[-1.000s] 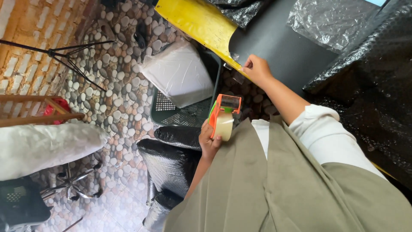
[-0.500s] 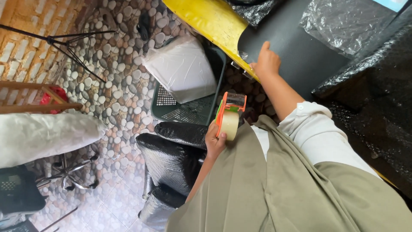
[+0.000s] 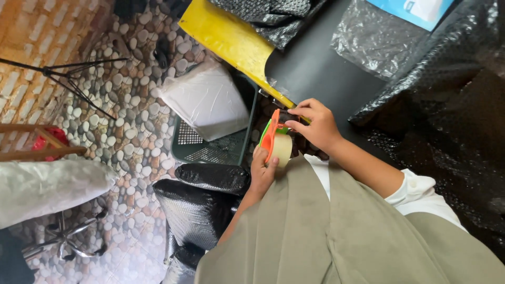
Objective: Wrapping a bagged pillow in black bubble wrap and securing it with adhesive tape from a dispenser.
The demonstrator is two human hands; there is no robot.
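Head view, left hand [image 3: 261, 171] gripping tape dispenser [image 3: 275, 143], right hand [image 3: 314, 125] seemingly pinching its top

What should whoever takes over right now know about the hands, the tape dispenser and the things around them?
Left hand: holds the orange tape dispenser from below, its roll of tape upright over the lap.
Right hand: fingers pinch at the top of the dispenser, by the edge of the black table.
Around: a yellow sheet lies at the table edge; black bubble wrap covers the table's right side. On the pebble floor, a green basket holds a white packet; black wrapped parcels lie beside it.
Done: dispenser in both hands. No tape is seen laid on anything yet.
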